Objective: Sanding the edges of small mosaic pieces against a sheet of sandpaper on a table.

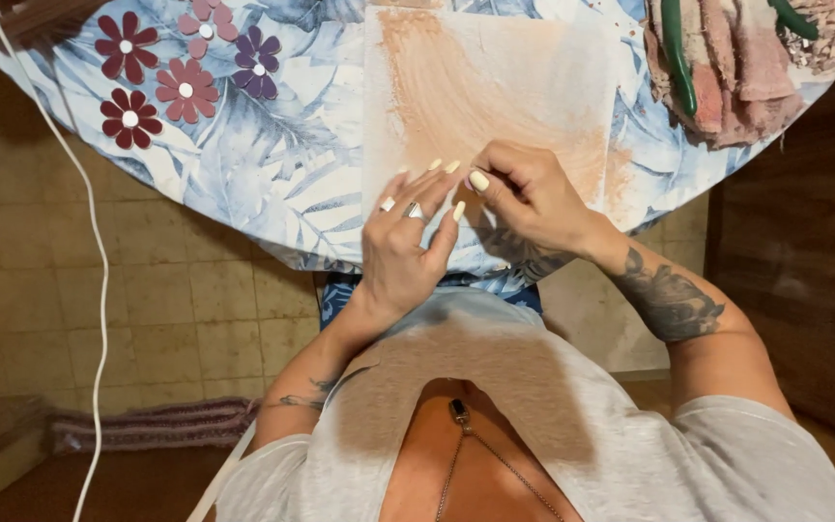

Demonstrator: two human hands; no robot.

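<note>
Head view, looking straight down. Something very small pinched between both hands, too tiny to identify; sits at meeting point of fingertips, above near edge of board (495, 87) w/ orange-smeared surface. Long axis of it: cannot tell, hidden by fingers.

Right hand (532, 198) closed narrow, thumb & forefinger pressed together on the small piece, knuckles curled. Left hand (400, 253) more open, fingers stretched up & touching the right fingertips, thumb raised beside; rings on two fingers. Both hands equally near to the piece, touching each other, so neither arm is clearly nearer. Piece lies directly ahead of hands, toward table (273, 164), not to a side.

Outward: board lying flat on table w/ blue leaf-pattern cloth. Paper flowers (184, 89), dark red, pink & purple, in a group at far left of cloth, well apart from hands. Green-handled pliers (676, 58) on a pinkish rag (736, 77) at far right. White cable (94, 232) hanging down left side over tiled floor (186, 319).
</note>
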